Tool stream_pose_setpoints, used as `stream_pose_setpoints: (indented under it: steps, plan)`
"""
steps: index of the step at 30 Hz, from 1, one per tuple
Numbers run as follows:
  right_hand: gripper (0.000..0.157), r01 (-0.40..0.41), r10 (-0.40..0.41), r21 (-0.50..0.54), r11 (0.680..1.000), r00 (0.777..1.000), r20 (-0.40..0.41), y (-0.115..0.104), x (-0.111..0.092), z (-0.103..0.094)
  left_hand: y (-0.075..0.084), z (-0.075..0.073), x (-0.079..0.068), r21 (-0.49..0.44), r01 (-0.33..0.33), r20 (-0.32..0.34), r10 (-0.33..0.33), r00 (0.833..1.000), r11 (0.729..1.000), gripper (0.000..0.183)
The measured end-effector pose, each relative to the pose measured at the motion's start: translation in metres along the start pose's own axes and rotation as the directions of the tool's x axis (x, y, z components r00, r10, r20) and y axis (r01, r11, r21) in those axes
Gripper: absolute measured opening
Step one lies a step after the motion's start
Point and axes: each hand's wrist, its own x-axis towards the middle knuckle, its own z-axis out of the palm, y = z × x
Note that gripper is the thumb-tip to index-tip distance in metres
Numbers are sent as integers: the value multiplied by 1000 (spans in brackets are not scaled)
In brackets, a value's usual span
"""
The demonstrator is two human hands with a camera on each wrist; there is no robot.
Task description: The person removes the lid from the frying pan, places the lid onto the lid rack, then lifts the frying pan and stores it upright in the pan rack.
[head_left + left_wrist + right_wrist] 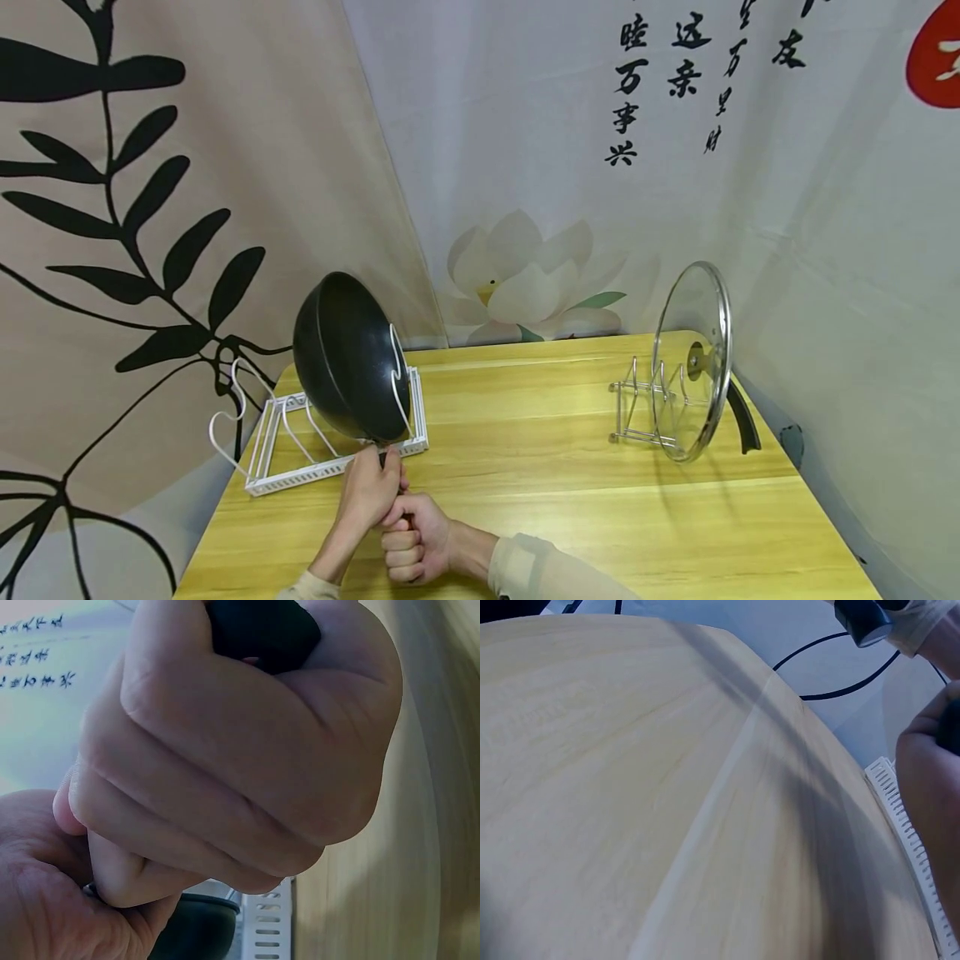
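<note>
In the head view a black wok (pixel 341 358) stands on its side, tilted, in a white wire rack (pixel 330 473) at the table's left. My left hand (pixel 371 483) grips its handle near the pan. Just below it, my right hand (pixel 420 537) holds the handle farther out, fingers curled, the two hands touching. In the left wrist view my right fist (pixel 232 757) surrounds the black handle (pixel 262 634), whose end shows, and my left hand (pixel 45 877) is beside it, nearer the wok (pixel 196 926). Most of the handle is hidden by the hands.
On the wooden table (pixel 517 433), at the right, a glass lid (pixel 727 367) with a metal rim and black handle stands upright in a small silver wire rack (pixel 637 437). A printed curtain (pixel 525 167) hangs behind the table. The white rack has curled wire ends at left.
</note>
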Motion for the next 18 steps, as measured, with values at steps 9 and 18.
stream_pose_setpoints:
  steps: [9,18]
  plan:
    - [40,-24,23,-27,999,999,-28,2,-3,-4,-4,4,-1,-18,1,-3,-1,1000,1000,42]
    - [39,-29,27,-44,999,999,-35,5,-5,-7,-5,8,-4,-25,-22,-16,21,1000,999,46]
